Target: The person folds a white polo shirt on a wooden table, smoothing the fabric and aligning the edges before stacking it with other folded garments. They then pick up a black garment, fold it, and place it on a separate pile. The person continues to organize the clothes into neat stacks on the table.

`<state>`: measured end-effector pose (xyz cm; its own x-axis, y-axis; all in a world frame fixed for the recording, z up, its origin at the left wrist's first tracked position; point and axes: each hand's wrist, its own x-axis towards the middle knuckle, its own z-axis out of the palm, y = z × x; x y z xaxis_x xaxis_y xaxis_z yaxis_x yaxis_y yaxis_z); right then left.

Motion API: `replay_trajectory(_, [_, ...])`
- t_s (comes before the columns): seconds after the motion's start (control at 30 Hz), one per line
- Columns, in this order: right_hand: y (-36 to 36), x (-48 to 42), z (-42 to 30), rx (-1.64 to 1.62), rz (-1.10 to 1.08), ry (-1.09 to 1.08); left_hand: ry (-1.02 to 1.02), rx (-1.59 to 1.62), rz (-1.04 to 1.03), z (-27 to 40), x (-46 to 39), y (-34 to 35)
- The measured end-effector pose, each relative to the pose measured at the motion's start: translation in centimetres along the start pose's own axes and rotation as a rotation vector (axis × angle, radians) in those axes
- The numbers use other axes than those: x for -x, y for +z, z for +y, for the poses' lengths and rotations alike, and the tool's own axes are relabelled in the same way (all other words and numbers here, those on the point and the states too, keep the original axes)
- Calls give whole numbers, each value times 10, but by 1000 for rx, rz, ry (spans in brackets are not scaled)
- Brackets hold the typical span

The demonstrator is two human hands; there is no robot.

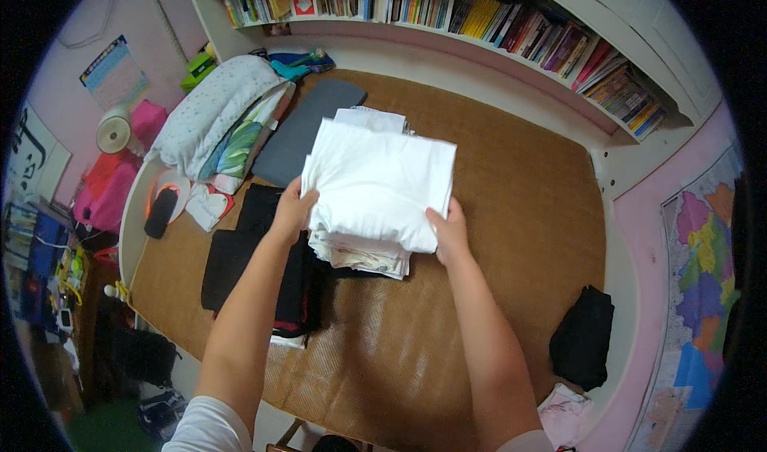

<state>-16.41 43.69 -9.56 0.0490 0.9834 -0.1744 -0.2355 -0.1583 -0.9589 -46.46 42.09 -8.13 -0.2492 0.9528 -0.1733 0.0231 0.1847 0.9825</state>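
A folded white garment [380,179] is held flat between both hands, over a stack of folded light-coloured clothes [365,255]. My left hand [293,212] grips its left edge, and my right hand [449,230] grips its lower right corner. Whether the garment touches the stack beneath cannot be told. Folded black clothes [239,260] lie in piles just left of the stack, partly behind my left forearm. All of this is on a bed with a brown woven mat [515,170].
Behind the stack lies a grey cushion or pad [311,122], beside folded bedding [216,104]. A black folded garment [582,338] and a pale pink one [563,413] lie at the right edge. A bookshelf [419,28] spans the far side. A dark cylindrical object [161,212] lies left.
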Motion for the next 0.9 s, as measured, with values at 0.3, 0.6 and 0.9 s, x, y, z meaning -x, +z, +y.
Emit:
replay_trajectory(0.3, [35, -31, 102, 994, -95, -518, 803, -1081, 107, -77, -35, 36])
replay_trajectory(0.6, [81, -89, 161, 1434, -298, -618, 567, -1255, -50, -153, -96, 71])
replay_trajectory(0.9, [84, -93, 180, 1458, -258, -621, 523, -1202, 27, -168, -98, 69])
